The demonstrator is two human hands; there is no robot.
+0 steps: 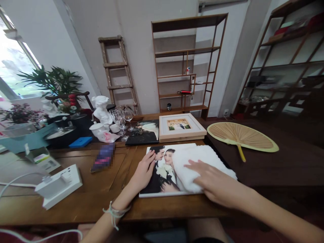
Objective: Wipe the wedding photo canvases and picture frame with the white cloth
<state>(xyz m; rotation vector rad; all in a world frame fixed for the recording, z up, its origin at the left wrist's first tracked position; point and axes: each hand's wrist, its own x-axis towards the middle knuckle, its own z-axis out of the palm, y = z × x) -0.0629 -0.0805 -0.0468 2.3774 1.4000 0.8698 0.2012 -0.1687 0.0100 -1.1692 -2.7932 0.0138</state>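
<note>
A large wedding photo print [162,175] lies flat near the front edge of the wooden table [101,202]. My left hand [144,170] rests flat on the print's left side, fingers stretched out. My right hand [211,180] presses flat on a white cloth [199,162] that covers the right half of the print. Both hands are open with fingers extended.
A framed photo [180,126] and a dark print [143,133] lie behind. A straw fan [241,135] lies to the right. A white power strip [59,184], a pixelated object [103,157], wine glasses [121,118], a white bust [101,109] and plants [54,81] stand to the left.
</note>
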